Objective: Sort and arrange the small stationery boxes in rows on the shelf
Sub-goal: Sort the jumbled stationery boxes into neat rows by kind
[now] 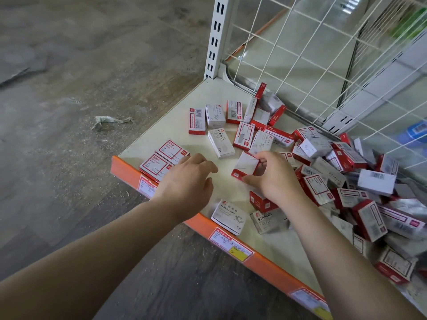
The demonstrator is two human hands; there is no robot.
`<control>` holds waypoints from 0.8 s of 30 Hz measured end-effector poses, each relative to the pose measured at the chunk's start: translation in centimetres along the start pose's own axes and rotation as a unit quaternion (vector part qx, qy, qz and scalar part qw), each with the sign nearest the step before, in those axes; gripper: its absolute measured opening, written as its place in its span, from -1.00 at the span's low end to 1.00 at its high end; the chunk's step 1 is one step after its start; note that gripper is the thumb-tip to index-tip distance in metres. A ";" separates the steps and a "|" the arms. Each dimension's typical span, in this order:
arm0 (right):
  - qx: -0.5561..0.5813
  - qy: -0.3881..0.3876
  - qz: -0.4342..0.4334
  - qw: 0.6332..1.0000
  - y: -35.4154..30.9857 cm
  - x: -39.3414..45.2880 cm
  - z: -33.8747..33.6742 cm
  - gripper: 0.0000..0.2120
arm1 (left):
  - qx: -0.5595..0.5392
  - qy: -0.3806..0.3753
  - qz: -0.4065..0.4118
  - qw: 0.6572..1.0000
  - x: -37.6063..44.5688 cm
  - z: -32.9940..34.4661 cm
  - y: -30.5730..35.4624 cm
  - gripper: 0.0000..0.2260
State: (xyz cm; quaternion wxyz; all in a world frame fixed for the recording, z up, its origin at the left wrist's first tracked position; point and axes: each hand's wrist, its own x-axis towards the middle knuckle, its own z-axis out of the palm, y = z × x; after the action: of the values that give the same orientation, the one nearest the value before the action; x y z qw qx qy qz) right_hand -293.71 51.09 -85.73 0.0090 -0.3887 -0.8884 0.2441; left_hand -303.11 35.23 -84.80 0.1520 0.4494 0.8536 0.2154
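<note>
Many small red-and-white stationery boxes lie on a cream shelf [175,132] with an orange front edge. My right hand [275,179] pinches one red-and-white box [245,166], tilted just above the shelf. My left hand [187,179] hovers with relaxed fingers over two paper clip boxes [163,159] lying side by side at the front left corner. A white staples box [220,143] lies just beyond my hands. A loose heap of boxes [360,192] fills the shelf's right side.
A white wire grid back panel [323,54] and a slotted upright post [216,38] bound the shelf behind. Price labels [231,244] sit on the orange edge. A paper clips box [228,217] lies near the front edge. Crumpled paper [108,121] lies on the floor at left.
</note>
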 end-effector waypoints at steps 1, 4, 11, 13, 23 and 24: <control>0.009 0.003 0.000 1.000 0.0 -0.2 -0.1 -0.41 | 0.003 0.002 -0.003 1.000 0.0 -0.1 -0.1 -0.70; 0.034 0.031 -0.017 0.999 0.0 -0.8 -0.3 -0.43 | 0.014 0.000 -0.007 1.000 -0.2 -0.3 -0.4 -0.67; 0.124 0.008 -0.049 0.991 -1.0 -3.1 -2.2 -0.45 | 0.012 0.013 0.009 1.000 -0.3 -0.7 0.0 -0.54; 0.154 -0.004 -0.051 0.987 -1.2 -3.7 -2.5 -0.50 | 0.009 0.022 0.032 0.999 -0.4 -0.8 0.4 -0.52; 0.175 -0.055 -0.042 0.982 -1.4 -4.6 -2.8 -0.51 | 0.037 0.086 0.169 0.981 -0.8 -0.9 0.5 -0.72; 0.180 -0.060 -0.039 0.981 -1.4 -4.7 -2.7 -0.52 | 0.044 0.088 0.189 0.977 -0.8 -0.9 0.3 -0.71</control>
State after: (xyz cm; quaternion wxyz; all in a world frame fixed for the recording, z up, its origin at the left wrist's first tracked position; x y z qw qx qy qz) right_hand -290.86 48.21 -81.88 0.0349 -0.3299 -0.8434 0.4227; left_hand -302.86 34.51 -83.85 0.0130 0.5881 0.7720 0.2409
